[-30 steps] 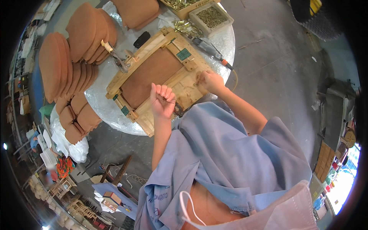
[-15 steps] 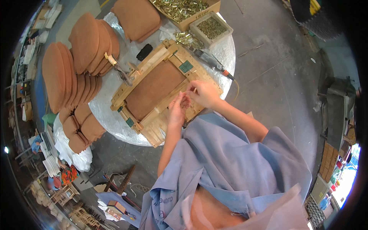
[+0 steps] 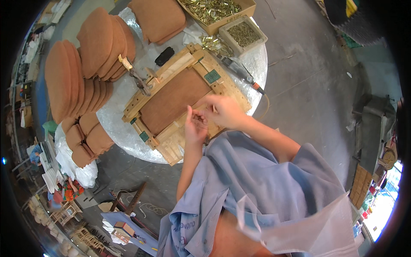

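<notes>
Over the near edge of a wooden frame jig (image 3: 171,147), my two hands are close together. My left hand (image 3: 196,127) is palm up with its fingers curled and thumb raised; whatever lies in it is too small to name. Slightly blurred, my right hand (image 3: 226,112) has its fingertips pinched together beside the left fingers, and what they hold cannot be made out. Inside the jig lies a flat brown panel (image 3: 175,100), with green pieces (image 3: 212,76) at the jig's corners. A hand tool with a metal head (image 3: 139,81) lies at the jig's left side.
Brown padded panels (image 3: 96,43) are stacked on the round, plastic-covered table (image 3: 115,128). At its far side are a cardboard box of brass-coloured parts (image 3: 209,10), a tub of small fasteners (image 3: 244,35) and a power tool (image 3: 239,70) with an air hose. More brown pieces (image 3: 87,137) sit lower left.
My hands have shifted slightly down toward me. The left thumb has lifted and the left fingers are more curled, while my right hand has moved and is blurred.
</notes>
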`<act>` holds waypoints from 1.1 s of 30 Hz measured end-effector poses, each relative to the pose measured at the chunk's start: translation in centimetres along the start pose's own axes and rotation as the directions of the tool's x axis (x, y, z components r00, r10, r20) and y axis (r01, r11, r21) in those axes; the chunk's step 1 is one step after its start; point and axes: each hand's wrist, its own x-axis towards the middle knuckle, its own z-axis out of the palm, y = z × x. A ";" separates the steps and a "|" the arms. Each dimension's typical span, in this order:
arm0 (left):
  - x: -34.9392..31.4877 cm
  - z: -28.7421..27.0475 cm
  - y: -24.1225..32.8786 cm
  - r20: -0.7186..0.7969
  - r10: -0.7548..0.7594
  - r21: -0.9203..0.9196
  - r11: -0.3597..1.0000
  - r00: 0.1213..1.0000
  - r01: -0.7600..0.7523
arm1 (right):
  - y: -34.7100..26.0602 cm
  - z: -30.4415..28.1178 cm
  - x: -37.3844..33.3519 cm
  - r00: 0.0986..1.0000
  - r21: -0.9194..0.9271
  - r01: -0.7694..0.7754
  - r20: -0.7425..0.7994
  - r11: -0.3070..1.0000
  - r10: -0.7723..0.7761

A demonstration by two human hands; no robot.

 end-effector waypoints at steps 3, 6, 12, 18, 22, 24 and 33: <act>-2.8 1.6 2.5 0.342 0.044 -0.291 0.955 0.939 0.062 | 3.9 -2.5 5.1 0.980 -0.024 -0.101 -0.172 0.995 0.096; -5.6 7.0 4.1 0.571 0.171 -0.440 0.889 0.803 0.123 | 9.5 -4.3 10.9 0.955 -0.197 -0.220 -0.245 0.955 0.169; -5.1 8.1 4.6 0.296 0.181 -0.455 0.890 0.938 -0.028 | 17.7 -4.6 20.8 0.990 -0.564 -0.132 -0.109 0.815 0.085; -3.7 3.9 3.7 -0.027 0.132 -0.193 0.972 0.991 -0.135 | 19.3 -4.9 25.1 0.959 -0.689 -0.165 0.056 0.705 0.279; -3.8 1.5 4.1 -0.207 0.143 -0.169 0.969 0.968 -0.179 | 18.2 -5.5 25.2 0.964 -0.668 -0.136 0.080 0.731 0.253; -3.6 0.9 4.3 -0.267 0.139 -0.154 0.971 0.954 -0.184 | 18.8 -6.1 24.2 0.982 -0.614 -0.145 0.008 0.776 0.189; -2.2 0.0 5.6 -0.284 0.114 -0.134 0.978 0.952 -0.157 | 18.6 -7.4 22.7 0.963 -0.543 -0.269 -0.181 0.796 0.201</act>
